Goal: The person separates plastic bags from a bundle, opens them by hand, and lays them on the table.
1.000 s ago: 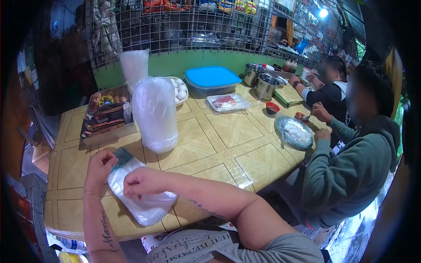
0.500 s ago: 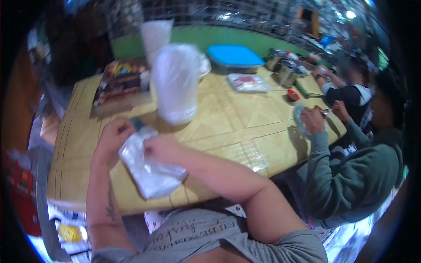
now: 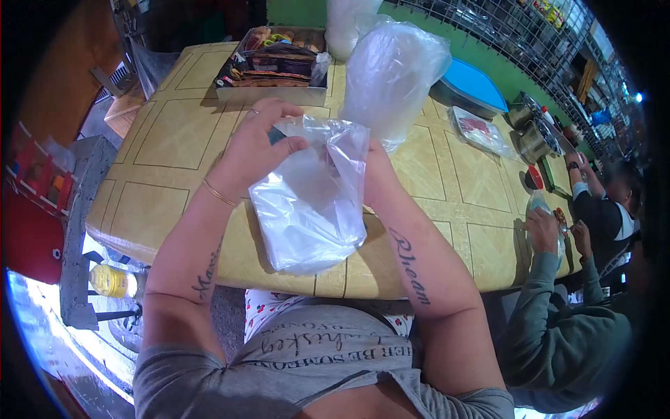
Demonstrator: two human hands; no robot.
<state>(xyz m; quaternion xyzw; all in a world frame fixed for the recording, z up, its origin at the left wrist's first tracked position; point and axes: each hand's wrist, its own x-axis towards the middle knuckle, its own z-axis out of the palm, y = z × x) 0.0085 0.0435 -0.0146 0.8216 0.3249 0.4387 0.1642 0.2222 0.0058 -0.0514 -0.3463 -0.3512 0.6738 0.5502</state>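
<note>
In the head view, a clear plastic bag (image 3: 314, 209) is held above the near part of the table (image 3: 174, 146). Its upper left corner is pinched by the left hand (image 3: 262, 136), whose grip is half closed. Its right edge is met by the right hand (image 3: 379, 171); those fingers are masked by the plastic, so how far that grip is closed cannot be told. Beyond the bag, a box of packets (image 3: 272, 96) is seen to the left, and a plastic-wrapped bundle (image 3: 398, 77) and a blue-lidded container (image 3: 471, 84) to the right.
</note>
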